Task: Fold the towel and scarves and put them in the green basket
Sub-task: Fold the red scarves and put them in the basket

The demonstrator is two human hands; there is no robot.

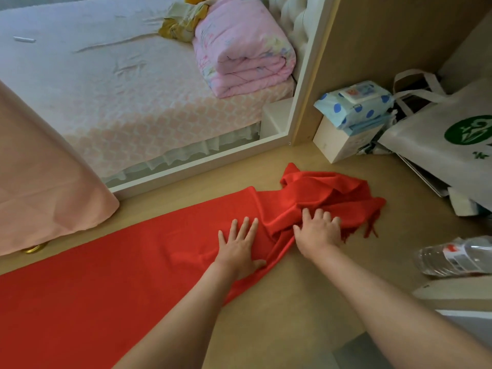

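Pinning the red scarf, your left hand is pressing, fingers wide. Be straightening the bunch under your right hand; grip unclear.

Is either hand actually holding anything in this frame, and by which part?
Nothing is clearly held. The left hand presses flat on the long red fabric scarf; the right hand rests on its bunched fringed end, grip uncertain.

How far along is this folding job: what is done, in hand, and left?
Done: nothing folded yet; the red scarf lies stretched along the wooden surface, its right end crumpled. In hand: the left hand presses it flat, and the right hand rests on the crumpled end. Left: folding it; no towel or green basket shows.
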